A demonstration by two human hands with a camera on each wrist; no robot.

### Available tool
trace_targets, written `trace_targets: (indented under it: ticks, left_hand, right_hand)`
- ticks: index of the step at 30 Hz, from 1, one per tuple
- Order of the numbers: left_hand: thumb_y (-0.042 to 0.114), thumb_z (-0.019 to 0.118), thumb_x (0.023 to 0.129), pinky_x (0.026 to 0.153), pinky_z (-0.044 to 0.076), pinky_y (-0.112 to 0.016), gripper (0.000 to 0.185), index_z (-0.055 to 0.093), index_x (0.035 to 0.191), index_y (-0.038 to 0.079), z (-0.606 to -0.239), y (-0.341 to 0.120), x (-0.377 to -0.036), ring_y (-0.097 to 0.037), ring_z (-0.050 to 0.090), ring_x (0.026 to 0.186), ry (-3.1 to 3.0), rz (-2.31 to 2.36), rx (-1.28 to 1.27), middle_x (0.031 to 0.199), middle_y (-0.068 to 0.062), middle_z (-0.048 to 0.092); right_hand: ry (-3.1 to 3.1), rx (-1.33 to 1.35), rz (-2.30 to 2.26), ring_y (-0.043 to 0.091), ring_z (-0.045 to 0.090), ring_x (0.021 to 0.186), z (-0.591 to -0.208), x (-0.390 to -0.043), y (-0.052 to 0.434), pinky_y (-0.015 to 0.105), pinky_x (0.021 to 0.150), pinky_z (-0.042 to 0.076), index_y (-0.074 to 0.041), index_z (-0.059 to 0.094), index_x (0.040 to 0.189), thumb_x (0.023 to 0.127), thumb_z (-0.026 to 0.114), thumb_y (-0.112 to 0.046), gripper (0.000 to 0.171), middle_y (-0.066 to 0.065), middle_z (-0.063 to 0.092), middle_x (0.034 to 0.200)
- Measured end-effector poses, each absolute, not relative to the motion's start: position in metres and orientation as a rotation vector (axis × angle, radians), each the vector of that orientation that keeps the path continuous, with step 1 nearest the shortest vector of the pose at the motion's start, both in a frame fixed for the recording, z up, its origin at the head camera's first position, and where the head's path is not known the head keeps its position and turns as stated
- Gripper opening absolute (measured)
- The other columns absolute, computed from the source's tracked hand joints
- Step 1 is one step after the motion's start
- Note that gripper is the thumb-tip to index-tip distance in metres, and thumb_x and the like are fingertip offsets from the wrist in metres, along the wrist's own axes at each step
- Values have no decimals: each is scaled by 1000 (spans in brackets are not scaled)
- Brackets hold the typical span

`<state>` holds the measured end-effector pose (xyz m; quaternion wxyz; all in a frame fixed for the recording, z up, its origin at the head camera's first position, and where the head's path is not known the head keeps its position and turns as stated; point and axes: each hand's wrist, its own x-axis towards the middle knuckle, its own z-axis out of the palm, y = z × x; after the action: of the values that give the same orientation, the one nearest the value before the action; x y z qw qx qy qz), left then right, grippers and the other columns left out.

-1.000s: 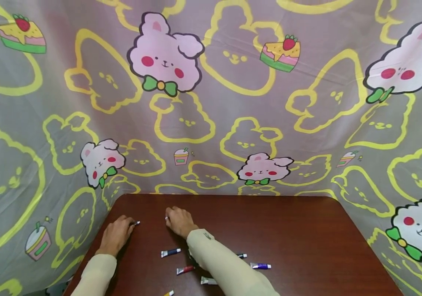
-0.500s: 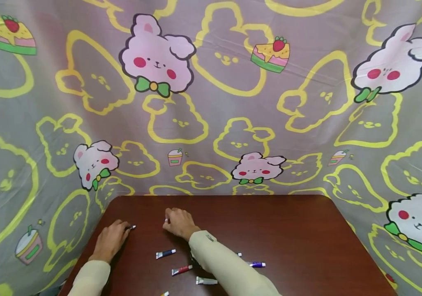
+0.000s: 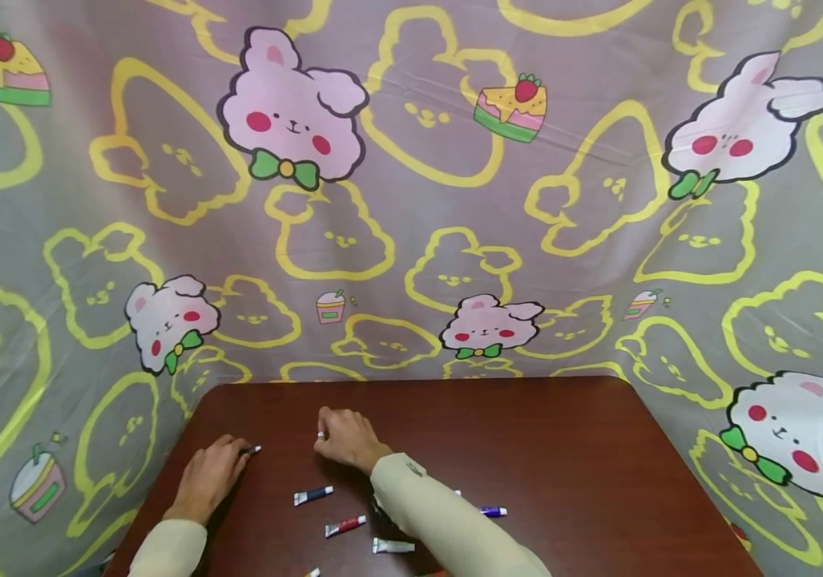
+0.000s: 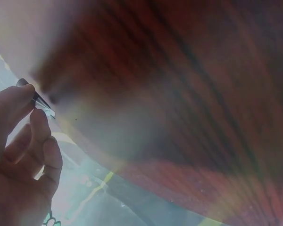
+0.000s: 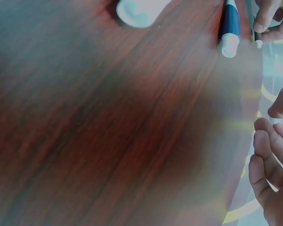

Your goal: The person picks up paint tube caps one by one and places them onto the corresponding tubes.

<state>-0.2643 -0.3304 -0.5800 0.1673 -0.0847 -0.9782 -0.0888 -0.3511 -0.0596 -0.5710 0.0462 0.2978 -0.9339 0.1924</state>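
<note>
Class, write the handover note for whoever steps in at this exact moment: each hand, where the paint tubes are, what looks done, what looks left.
Left hand: rests on the table near its left edge, pinching a small dark tube with a white cap.
Right hand: on the table beside it, fingers curled; whether it holds anything cannot be told.
Loose tubes lie nearer the person: blue tube, red tube, white tube, purple tube, and one more at the bottom edge. The right sleeve covers part of the group.
Done: one tube picked out of the group, it seems.
Left: probably the loose tubes, all lying untouched.
</note>
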Motion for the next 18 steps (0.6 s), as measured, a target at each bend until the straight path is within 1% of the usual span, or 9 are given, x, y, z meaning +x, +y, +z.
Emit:
trace_targets:
  ticks: [7, 18]
  left_hand:
    - [10, 85, 92, 65, 58, -54, 15, 79, 105, 9, -579, -328, -261, -36, 70, 70, -2762, -248, -268, 96, -9, 72]
    - [11, 86, 91, 68, 59, -53, 16, 79, 105, 9, -575, -316, -254, -32, 72, 74, -2741, -225, -331, 95, -7, 73]
  right_hand:
    - [-2831, 935, 657, 8, 61, 72, -563, -345, -56, 26, 64, 49, -25, 60, 91, 86, 82, -27, 22, -14, 65, 81]
    - [-2803, 956, 712, -2, 60, 73, -555, -331, -43, 22, 64, 48, -26, 64, 93, 87, 81, -26, 18, -19, 70, 82]
